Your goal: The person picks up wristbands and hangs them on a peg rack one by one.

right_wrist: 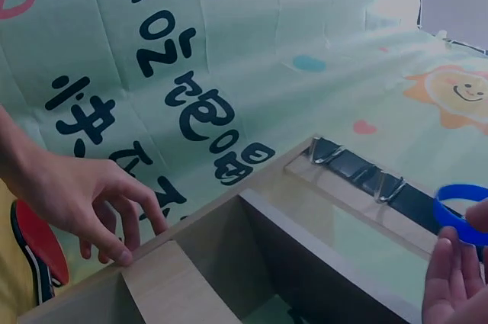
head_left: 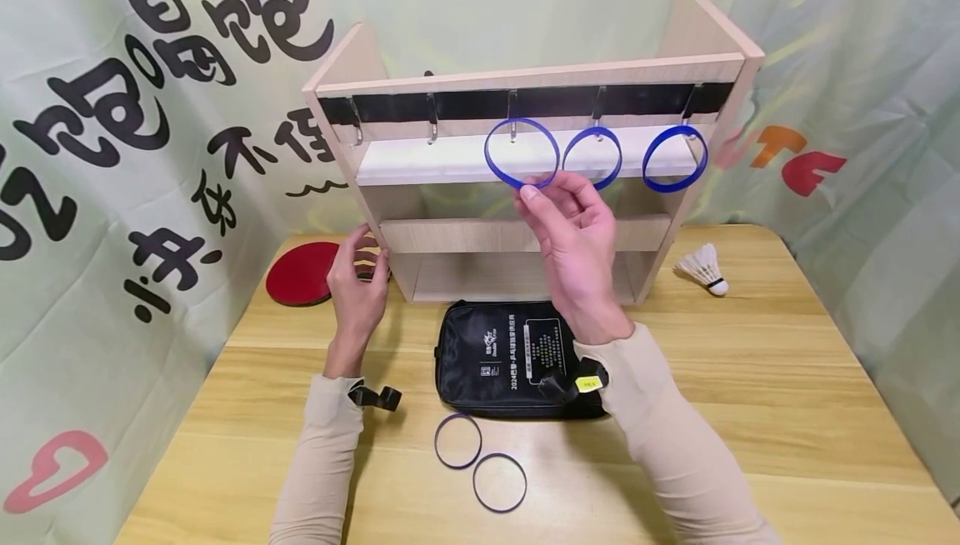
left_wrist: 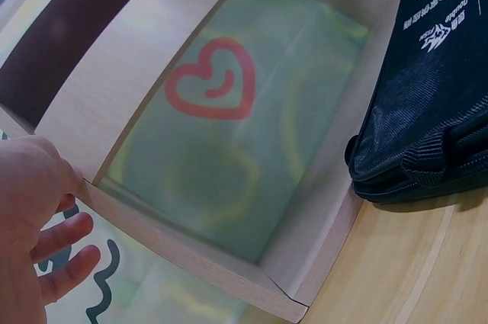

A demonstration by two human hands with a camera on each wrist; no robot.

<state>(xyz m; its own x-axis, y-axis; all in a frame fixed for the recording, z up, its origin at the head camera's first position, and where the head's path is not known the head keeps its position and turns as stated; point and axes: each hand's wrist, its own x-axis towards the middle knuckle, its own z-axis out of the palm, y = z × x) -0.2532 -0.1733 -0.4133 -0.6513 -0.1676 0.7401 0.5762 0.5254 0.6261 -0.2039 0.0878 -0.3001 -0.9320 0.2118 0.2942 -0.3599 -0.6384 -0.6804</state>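
My right hand (head_left: 573,253) pinches a blue ring (head_left: 486,149) between thumb and fingers, raised at the middle metal hook (head_left: 513,112) of a light wooden rack (head_left: 525,235). The ring overlaps that hook in the head view. Two more blue rings hang from hooks to the right, one next to the held ring (head_left: 619,163) and one at the far right (head_left: 667,187). Against the rack's left side panel rests my left hand (head_left: 356,291), thumb near the front edge and fingers along the outside. The two hooks on the left carry no ring.
Two thin dark rings, an upper one (head_left: 458,467) and a lower one (head_left: 499,511), lie on the wooden table (head_left: 787,412). A black zip case (head_left: 468,362) lies before the rack. A red paddle (head_left: 300,274) is at left, a shuttlecock (head_left: 703,267) at right.
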